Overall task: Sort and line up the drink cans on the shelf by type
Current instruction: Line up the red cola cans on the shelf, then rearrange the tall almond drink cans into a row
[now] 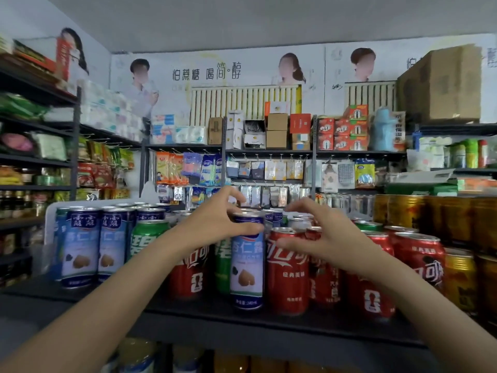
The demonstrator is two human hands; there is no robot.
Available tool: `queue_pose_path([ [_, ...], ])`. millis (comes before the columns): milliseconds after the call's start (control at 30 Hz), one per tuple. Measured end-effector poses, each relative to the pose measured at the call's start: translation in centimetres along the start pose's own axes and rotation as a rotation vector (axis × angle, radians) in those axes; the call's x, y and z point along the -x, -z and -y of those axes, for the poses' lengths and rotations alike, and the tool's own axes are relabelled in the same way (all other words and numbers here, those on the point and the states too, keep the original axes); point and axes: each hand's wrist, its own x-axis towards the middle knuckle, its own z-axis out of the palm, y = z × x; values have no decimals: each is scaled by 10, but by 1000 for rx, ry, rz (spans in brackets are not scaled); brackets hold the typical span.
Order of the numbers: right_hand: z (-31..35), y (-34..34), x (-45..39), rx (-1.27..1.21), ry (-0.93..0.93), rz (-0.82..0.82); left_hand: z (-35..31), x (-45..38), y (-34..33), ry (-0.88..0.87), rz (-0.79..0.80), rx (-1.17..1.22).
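Clasping the tall blue can [247, 261], left hand [215, 224] grips; right hand [320, 235] hovers released.

Tall can [247, 262] on shelf [269, 323], between shorter cans [287, 270]

Left hand [215, 219] grips blue almond can [247, 262] (upright); right hand [322, 235] hovers open.

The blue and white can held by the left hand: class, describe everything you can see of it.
The blue and white can is a tall, slim metal can with a dark blue top band, a pale body printed with a nut picture, and a silver rim. It stands upright at the front of the dark shelf, between a green can and a red cola can. The left hand grips its top.
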Motion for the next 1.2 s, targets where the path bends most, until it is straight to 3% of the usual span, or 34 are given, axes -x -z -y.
queue_pose_path([
  [167,28,-10,-27,-269,149,-98,-19,1,17,-48,-243,309],
  [267,46,-12,-44,-400,164,-130,-24,4,35,-62,-289,365],
  [400,76,-24,-68,-508,176,-78,-12,15,69,-70,-274,315],
  [500,98,-37,-96,-454,179,-186,8,23,114,-83,-261,222],
  [600,116,-50,-129,-425,152,-293,49,28,159,-51,-273,-19],
  [700,128,-64,-159,-397,119,-334,90,17,186,5,-142,-241],
  [800,134,-78,-180,-312,100,-364,114,-13,198,68,87,-475],
  [933,126,-91,-195,-240,29,-367,123,-43,186,88,392,-573],
  [1067,115,-97,-202,-299,-88,-345,136,-51,169,-24,400,-609],
  [1200,110,-104,-205,-258,-121,-315,151,-56,166,-60,371,-461],
])
